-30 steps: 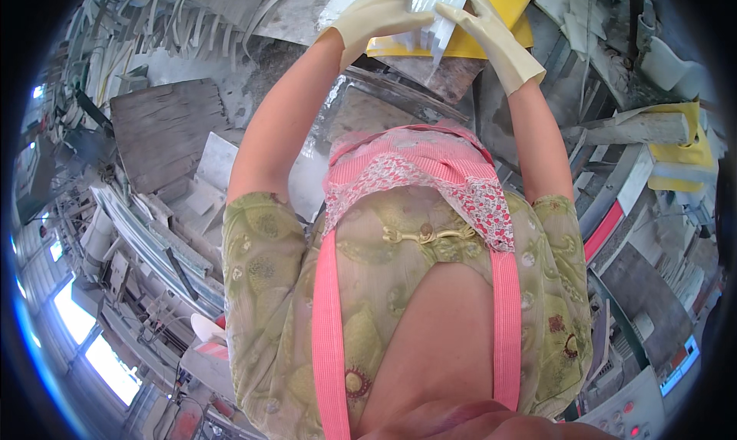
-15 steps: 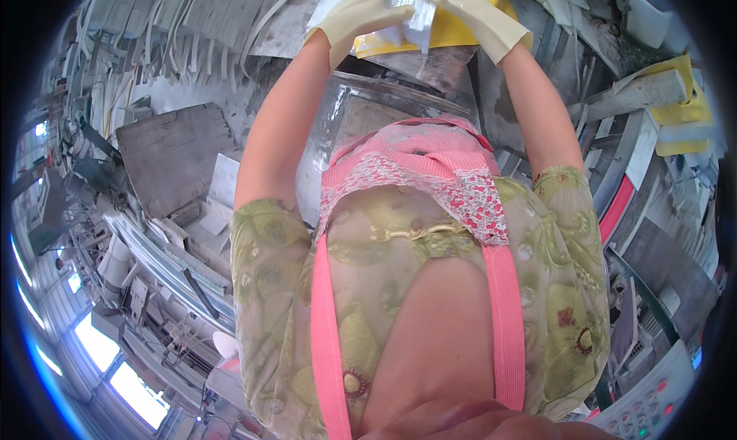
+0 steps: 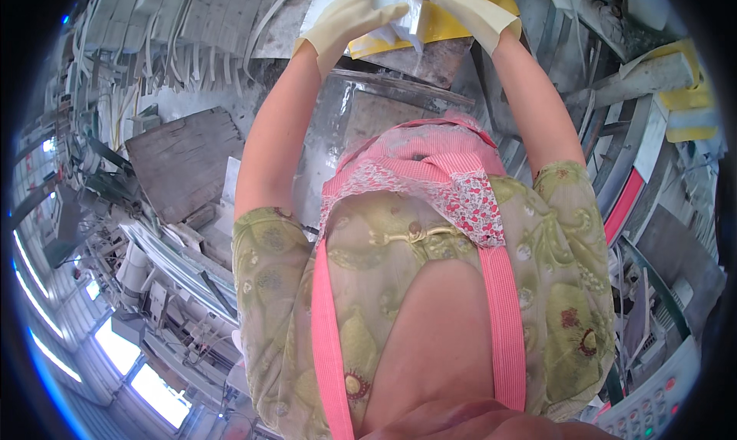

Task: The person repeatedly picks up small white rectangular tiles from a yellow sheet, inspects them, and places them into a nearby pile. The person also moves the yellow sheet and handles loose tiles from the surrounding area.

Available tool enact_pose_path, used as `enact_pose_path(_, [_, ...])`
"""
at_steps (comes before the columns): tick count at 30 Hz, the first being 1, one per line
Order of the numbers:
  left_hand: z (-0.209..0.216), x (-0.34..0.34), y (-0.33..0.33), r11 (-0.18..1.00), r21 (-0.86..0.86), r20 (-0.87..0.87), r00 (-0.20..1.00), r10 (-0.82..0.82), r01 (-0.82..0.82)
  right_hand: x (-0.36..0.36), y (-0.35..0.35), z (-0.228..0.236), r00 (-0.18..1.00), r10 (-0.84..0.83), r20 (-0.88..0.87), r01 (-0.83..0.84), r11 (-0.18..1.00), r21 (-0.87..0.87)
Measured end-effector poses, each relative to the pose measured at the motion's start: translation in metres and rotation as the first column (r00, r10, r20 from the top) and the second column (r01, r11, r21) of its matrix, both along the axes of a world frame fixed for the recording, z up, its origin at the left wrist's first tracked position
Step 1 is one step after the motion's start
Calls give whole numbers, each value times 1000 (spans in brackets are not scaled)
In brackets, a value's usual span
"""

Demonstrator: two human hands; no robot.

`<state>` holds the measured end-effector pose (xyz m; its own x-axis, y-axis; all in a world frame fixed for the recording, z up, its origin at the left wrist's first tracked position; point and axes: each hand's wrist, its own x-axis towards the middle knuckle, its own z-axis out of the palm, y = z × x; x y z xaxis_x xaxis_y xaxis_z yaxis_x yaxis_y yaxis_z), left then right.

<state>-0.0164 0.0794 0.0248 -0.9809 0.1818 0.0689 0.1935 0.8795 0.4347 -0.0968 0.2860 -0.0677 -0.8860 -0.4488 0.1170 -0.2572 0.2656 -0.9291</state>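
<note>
Both my hands wear cream rubber gloves and reach forward to the top edge, which cuts off some fingertips. My left hand [image 3: 345, 18] is open, its thumb stretched to the right over a glossy white block [image 3: 411, 24]. My right hand [image 3: 470, 12] lies at the block's right side, thumb across its top and fingers bent at its edge. The block looks like a stack of thin pieces, though its far end is out of view. It lies over a yellow sheet [image 3: 449, 27] on a worn board [image 3: 430, 62].
Long pale strips [image 3: 165, 26] hang in a dense row at the far left. Below them leans a brown board [image 3: 184, 160]. At the right are a pale roller-like bar [image 3: 652, 78] with yellow material [image 3: 691, 98] and a control panel [image 3: 652, 394] with coloured buttons.
My hands have shifted slightly left and toward the top edge, and the white block sits slightly higher in view. The whole scene has turned a little with the head.
</note>
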Motion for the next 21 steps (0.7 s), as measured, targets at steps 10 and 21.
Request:
enact_pose_path(10, [4,-3,3,998,7,-90,994,-54,55,-14,0,-11,1000,11,-24,-12,999,-41])
enact_pose_path(21, [3,-9,5,998,-68,15,1000,-9,10,-10,-11,-9,976,-107,191,126,988,-85])
